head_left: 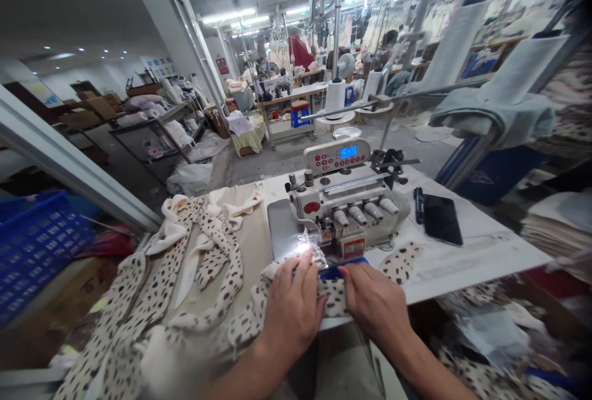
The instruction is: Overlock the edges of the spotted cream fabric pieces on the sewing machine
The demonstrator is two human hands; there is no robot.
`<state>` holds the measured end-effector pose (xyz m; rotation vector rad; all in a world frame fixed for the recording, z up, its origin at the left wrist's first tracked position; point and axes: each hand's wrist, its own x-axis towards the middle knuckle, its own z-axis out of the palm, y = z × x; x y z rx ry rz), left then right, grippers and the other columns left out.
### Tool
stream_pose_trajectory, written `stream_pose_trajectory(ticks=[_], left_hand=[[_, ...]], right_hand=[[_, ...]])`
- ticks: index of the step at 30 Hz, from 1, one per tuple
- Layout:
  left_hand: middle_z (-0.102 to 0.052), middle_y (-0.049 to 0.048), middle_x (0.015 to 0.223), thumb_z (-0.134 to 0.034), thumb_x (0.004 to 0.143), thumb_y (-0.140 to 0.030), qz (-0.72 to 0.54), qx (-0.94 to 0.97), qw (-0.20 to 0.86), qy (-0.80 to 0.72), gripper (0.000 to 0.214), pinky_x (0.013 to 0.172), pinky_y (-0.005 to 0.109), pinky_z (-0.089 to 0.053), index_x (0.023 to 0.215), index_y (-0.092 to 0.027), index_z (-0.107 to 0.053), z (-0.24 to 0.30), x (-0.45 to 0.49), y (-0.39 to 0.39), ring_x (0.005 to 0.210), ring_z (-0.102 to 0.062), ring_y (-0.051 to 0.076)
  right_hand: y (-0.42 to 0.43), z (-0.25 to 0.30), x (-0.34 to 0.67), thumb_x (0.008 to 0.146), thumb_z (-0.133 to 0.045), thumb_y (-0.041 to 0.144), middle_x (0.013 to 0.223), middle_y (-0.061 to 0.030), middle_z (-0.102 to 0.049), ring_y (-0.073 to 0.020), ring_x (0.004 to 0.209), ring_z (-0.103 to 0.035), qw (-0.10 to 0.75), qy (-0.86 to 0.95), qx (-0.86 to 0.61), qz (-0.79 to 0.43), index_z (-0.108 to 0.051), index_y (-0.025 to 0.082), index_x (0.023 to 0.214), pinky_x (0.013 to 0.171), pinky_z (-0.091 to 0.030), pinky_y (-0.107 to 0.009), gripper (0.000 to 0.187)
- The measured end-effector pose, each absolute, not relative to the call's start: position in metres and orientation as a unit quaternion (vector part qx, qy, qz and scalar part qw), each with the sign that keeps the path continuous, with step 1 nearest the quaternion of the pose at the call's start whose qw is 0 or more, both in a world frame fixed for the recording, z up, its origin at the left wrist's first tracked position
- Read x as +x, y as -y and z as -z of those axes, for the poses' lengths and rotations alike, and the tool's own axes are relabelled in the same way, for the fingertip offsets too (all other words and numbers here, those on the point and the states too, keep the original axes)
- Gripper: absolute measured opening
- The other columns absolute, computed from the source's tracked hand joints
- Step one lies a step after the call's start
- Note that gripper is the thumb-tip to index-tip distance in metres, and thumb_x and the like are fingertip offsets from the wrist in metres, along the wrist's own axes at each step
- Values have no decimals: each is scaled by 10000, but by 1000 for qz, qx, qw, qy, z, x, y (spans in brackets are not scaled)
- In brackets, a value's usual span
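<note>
My left hand (292,305) lies on cream fabric with black spots (208,277), fingers stretched toward the lit needle area of the white overlock sewing machine (345,206). My right hand (375,302) rests beside it on the same fabric, fingers curled and pinching its edge just in front of the machine. The fabric trails off to the left in long strips over the table's edge.
A black phone (442,219) and a dark pen-like object (419,204) lie on the white table (485,246) right of the machine. A blue crate (37,246) stands at the left. Thread cones (335,97) and hanging cloth are behind. Other workstations fill the background.
</note>
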<state>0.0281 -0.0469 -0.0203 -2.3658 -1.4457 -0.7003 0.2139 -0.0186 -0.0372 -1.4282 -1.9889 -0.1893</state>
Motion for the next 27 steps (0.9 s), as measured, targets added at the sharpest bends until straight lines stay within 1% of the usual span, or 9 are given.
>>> stream_pose_trajectory(ticks=[5,9,13,15,18,20,22,25,27], left_hand=[[-556,206,1369,-599,916,-299,252,-828,120,486,492,1079,525,-438,1356,-95,-516,15,24,43,1291,-488,350],[-556,201,1368,-618,900,-317,264,-834,81,477,511,1094,539,-431,1352,-120,-480,7,13,31,1304,-490,349],[-575,184,1343,-671,874,-410,264,-838,7,478,531,1092,549,-430,1302,-154,-488,-7,-1,12,1287,-506,348],[-598,163,1314,-655,890,-429,280,-829,-47,481,494,1081,515,-446,1281,-167,-506,-12,-9,3,1262,-530,318],[-647,119,1224,-497,977,-342,348,-764,-101,533,259,1042,451,-472,1171,-192,-582,-11,-21,-6,1173,-591,252],[-658,116,1167,-437,977,-283,393,-704,-97,584,230,1032,454,-464,1088,-190,-615,-5,-28,-8,1134,-602,248],[-652,118,1143,-479,938,-291,410,-647,-109,634,236,1010,463,-462,1094,-181,-618,4,-35,-7,1109,-603,263],[-647,87,1085,-600,854,-353,397,-576,-200,686,370,898,413,-502,1183,-184,-596,13,-42,2,970,-630,243],[-640,55,1008,-666,793,-359,384,-559,-259,688,431,832,365,-510,1183,-187,-599,11,-43,12,884,-627,217]], right_hand=[[33,51,228,1033,-468,272,686,-21,-633,-150,645,-600,351,770,-533,22,-674,197,808,624,-340,-284,314],[38,58,233,1039,-445,265,702,-28,-647,-160,660,-619,366,771,-521,2,-674,193,839,637,-371,-277,311],[39,59,228,1051,-409,304,771,-40,-675,-172,693,-641,412,758,-503,-51,-668,189,934,654,-419,-271,307],[39,56,222,1048,-417,344,785,-34,-671,-169,702,-643,432,750,-489,-107,-647,194,953,656,-438,-264,291],[38,47,211,1003,-502,455,680,8,-587,-146,599,-574,441,745,-463,-189,-560,205,827,567,-408,-251,311],[36,42,203,1001,-502,467,622,28,-506,-130,549,-504,446,751,-437,-215,-468,216,715,528,-362,-247,382],[34,37,193,1033,-439,414,633,21,-487,-128,569,-486,457,758,-405,-230,-437,214,678,544,-354,-248,408],[30,30,178,1049,-395,346,717,-12,-545,-144,663,-526,480,752,-369,-262,-515,201,728,618,-398,-254,372],[29,26,170,1042,-411,329,762,-31,-590,-157,721,-558,491,741,-357,-286,-570,193,769,666,-425,-262,344]])
